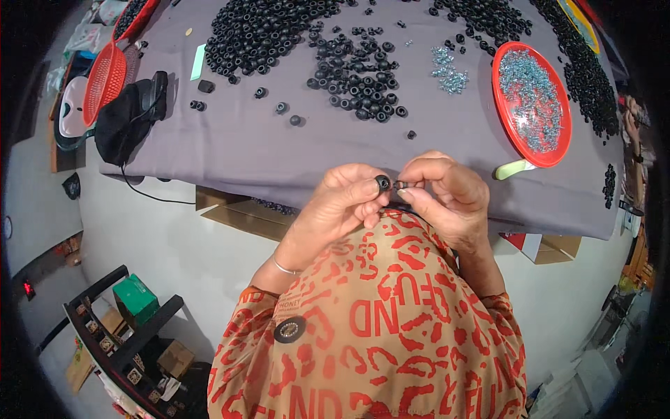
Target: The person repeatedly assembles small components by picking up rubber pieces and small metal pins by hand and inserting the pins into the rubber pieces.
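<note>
At the near edge of the grey cloth, my left hand (345, 194) pinches a round black plastic piece (383, 183), its hollow face turned right. My right hand (450, 195) grips a small dark stem-like piece (400, 185) between thumb and fingertips. The two pieces are held close together, end to face; whether they touch, I cannot tell. Beyond my hands lies a cluster of similar round black pieces (363, 87), and a larger heap (248, 31) sits farther left. One single piece (411, 135) rests just past my right hand.
Right of my hands, an oval red tray (500, 105) holds small shiny metal parts, with a pale green handle (513, 169) beside it. More metal parts (449, 70) lie loose. A black cap-like bag (125, 129) and red basket (105, 84) stand left. Cardboard boxes (244, 216) sit below the table.
</note>
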`<action>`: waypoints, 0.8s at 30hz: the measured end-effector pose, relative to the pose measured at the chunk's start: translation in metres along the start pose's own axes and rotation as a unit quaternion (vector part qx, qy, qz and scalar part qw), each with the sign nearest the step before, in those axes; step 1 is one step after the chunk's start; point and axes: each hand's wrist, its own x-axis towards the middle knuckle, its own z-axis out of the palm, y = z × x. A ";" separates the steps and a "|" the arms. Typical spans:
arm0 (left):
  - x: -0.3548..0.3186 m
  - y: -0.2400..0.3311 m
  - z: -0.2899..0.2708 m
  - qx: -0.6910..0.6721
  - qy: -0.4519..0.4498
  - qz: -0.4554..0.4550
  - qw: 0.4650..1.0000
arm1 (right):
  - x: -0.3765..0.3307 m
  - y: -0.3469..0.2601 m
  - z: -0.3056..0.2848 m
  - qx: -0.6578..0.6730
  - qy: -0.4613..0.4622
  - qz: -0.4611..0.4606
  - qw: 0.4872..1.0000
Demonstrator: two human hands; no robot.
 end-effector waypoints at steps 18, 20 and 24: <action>-0.003 -0.005 -0.001 -0.027 -0.036 0.007 0.999 | -0.004 -0.004 0.003 -0.018 0.015 -0.012 1.000; -0.003 -0.006 0.000 -0.032 -0.036 0.006 0.999 | -0.005 -0.005 0.003 -0.032 0.016 -0.005 0.999; -0.002 -0.007 -0.001 -0.039 -0.035 0.007 0.999 | -0.001 -0.012 0.002 -0.115 0.017 -0.054 0.992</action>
